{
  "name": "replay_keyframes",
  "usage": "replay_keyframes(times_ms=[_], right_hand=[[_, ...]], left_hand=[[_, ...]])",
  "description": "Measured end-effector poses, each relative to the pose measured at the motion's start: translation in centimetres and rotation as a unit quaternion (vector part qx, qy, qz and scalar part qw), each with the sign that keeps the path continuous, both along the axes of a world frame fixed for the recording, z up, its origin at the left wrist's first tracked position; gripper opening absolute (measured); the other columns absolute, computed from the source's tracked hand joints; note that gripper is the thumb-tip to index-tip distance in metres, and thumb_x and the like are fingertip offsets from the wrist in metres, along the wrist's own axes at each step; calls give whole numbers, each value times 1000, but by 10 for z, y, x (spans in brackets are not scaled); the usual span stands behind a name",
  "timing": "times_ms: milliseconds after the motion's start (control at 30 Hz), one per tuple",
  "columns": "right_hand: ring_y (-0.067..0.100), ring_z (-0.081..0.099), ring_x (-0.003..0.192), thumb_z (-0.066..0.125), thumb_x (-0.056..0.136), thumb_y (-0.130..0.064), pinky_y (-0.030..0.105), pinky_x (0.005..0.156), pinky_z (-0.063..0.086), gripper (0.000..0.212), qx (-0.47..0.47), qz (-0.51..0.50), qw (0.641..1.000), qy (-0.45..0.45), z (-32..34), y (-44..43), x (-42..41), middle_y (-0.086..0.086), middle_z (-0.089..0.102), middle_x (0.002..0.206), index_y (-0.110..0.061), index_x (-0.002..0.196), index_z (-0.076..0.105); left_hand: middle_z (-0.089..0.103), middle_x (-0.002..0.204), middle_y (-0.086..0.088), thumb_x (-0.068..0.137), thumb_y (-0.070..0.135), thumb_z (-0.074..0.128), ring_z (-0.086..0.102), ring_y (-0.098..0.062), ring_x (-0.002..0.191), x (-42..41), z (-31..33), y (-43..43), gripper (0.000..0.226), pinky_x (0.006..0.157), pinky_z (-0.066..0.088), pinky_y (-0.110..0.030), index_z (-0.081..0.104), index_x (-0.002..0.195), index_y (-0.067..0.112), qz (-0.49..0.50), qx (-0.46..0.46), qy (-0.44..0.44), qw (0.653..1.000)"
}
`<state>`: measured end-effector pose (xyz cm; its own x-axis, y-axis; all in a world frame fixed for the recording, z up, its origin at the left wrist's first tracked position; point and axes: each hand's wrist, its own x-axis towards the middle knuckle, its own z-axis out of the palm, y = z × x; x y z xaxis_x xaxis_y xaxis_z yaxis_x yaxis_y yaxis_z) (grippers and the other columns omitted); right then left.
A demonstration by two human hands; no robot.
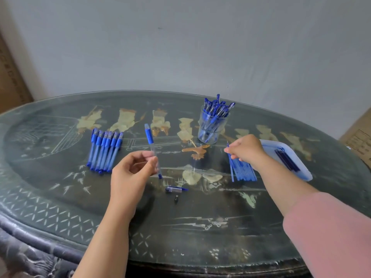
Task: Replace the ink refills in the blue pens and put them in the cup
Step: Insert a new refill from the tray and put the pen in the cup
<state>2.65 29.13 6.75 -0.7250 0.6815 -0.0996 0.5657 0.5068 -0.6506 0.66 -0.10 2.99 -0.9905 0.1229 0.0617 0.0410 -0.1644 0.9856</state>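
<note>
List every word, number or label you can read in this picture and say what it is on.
Nothing can be read.
Cardboard box on the left: dark print, too blurred.
Cardboard box on the right: printed marks, too blurred.
Pen in the left hand, refill in the right hand, cup: no legible print.
</note>
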Motion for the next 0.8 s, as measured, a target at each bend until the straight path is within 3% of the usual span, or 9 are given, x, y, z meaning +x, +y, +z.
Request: replay_keyframes(times_ms=[67, 133, 300, 800], right_hand=[[21, 62, 72, 75, 84, -17, 27, 61, 48, 19, 22, 3, 1000, -22, -3, 0, -4, 15, 74, 82, 0, 92, 75], [21, 64, 72, 77, 81, -17, 22, 60, 46, 17, 38, 2, 999, -36, -6, 1, -7, 14, 74, 81, -4, 92, 75], [27, 69, 89, 83, 76, -19, 38, 85, 56, 16, 75, 8, 996, -45, -13, 5, -11, 10, 72, 86, -9, 86, 75], [28, 63, 100, 79, 81, -23, 38, 87, 53, 16, 104, 3, 994, -25, -22, 13, -16, 10, 72, 100, -7, 85, 78]], left_hand=[[72, 90, -13, 87, 8, 69, 70, -18, 76, 0, -2, 1, 11, 76, 60, -26, 71, 98, 11, 1, -3, 2, 1000], [72, 88, -12, 87, 7, 69, 70, -19, 77, 0, -4, 2, 11, 77, 60, -27, 71, 97, 11, -1, -9, 7, 1000], [72, 88, -11, 87, 7, 70, 69, -16, 75, -1, -6, 2, 10, 77, 60, -27, 71, 95, 11, -6, -20, 17, 1000], [72, 86, -11, 86, 10, 71, 68, -13, 73, -1, -8, 2, 9, 77, 59, -30, 72, 94, 14, -13, -32, 12, 999]])
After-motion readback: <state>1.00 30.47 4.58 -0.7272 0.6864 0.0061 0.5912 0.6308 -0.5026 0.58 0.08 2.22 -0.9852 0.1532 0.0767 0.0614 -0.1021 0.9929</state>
